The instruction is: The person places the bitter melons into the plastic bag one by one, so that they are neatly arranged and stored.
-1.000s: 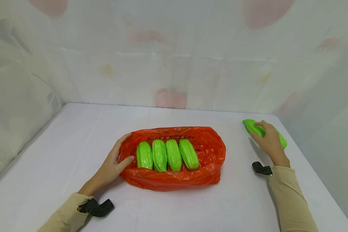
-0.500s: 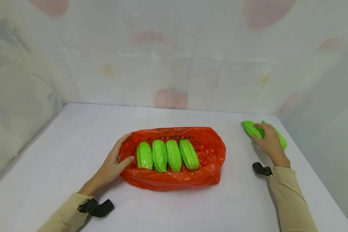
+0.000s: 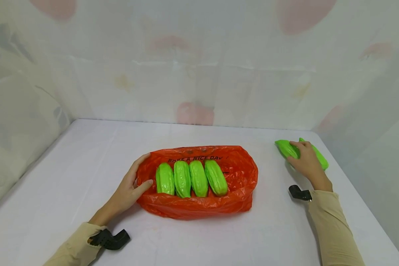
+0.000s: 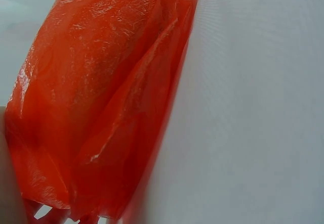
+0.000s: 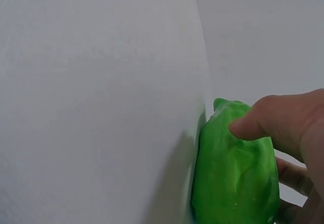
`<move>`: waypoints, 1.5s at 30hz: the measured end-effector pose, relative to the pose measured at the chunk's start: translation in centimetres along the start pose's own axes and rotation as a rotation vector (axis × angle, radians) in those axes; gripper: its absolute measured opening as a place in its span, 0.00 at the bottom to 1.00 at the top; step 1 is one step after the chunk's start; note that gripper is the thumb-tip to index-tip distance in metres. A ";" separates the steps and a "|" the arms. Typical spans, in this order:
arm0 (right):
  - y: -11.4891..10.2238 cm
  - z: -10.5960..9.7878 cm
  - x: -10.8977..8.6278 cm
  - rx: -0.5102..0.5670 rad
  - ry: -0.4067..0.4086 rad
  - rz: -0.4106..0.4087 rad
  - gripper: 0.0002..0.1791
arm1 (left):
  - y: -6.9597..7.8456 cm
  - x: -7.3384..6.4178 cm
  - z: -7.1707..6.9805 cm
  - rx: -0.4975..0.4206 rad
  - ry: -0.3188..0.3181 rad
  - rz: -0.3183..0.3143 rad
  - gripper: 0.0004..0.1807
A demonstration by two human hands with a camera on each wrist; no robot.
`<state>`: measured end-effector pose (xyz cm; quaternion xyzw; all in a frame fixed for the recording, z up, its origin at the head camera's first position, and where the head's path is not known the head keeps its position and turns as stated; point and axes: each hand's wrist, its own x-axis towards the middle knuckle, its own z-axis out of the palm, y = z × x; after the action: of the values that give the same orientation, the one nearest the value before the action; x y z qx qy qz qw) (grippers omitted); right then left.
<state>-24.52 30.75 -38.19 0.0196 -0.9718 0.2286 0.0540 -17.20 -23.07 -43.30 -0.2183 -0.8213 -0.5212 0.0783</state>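
In the head view, a red plastic bag (image 3: 199,210) with black lettering lies with its mouth spread wide. Several glossy green ridged gourds (image 3: 181,179) sit side by side in it. My left hand (image 3: 129,186) grips the bag's left end, thumb over the rim and fingers at the outer side. At the far right, my right hand (image 3: 307,160) holds another green gourd (image 3: 286,147) between thumb and fingers. The right wrist view shows the thumb pressed on this gourd (image 5: 233,168), with other fingers round its far side. Beyond the hand lies one more gourd (image 3: 320,157), partly hidden.
Everything lies on a white-covered table (image 3: 239,240). A pale patterned curtain (image 3: 199,74) hangs behind it and along both sides. Black wrist cameras (image 3: 109,239) sit on the sleeves. The left wrist view is filled by the bag's crinkled side (image 4: 101,82) and the tabletop.
My right hand has drawn its gourd slightly left, away from the other gourd beyond it. The left hand and the bag stay in place.
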 end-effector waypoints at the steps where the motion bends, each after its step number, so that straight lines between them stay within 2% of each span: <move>1: 0.0 0.0 0.0 0.001 -0.009 0.006 0.35 | 0.0 0.0 0.0 0.002 0.000 0.000 0.41; 9: -0.2 0.0 -0.1 0.018 -0.049 0.045 0.36 | -0.1 0.0 0.0 0.012 0.000 0.000 0.41; 18: -0.1 0.0 -0.2 0.059 -0.033 0.014 0.38 | -0.2 0.0 0.0 0.014 0.004 -0.001 0.41; 26: 0.0 -0.2 0.0 0.002 -0.067 -0.015 0.43 | -0.1 0.0 0.0 0.006 0.003 -0.001 0.41; 31: -0.1 -0.2 -0.1 0.000 -0.076 0.000 0.43 | 0.0 0.0 0.0 0.004 0.002 -0.007 0.41; 38: -0.3 0.1 -0.2 -0.004 -0.040 0.002 0.41 | -0.2 0.1 0.1 0.009 0.024 0.047 0.41; 45: -1.0 -0.1 -0.1 0.014 -0.026 0.003 0.42 | -0.2 0.1 0.1 -0.001 0.018 0.039 0.41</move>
<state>-24.36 29.86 -37.67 0.0216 -0.9708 0.2354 0.0409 -17.37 -23.00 -43.50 -0.2297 -0.8159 -0.5219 0.0955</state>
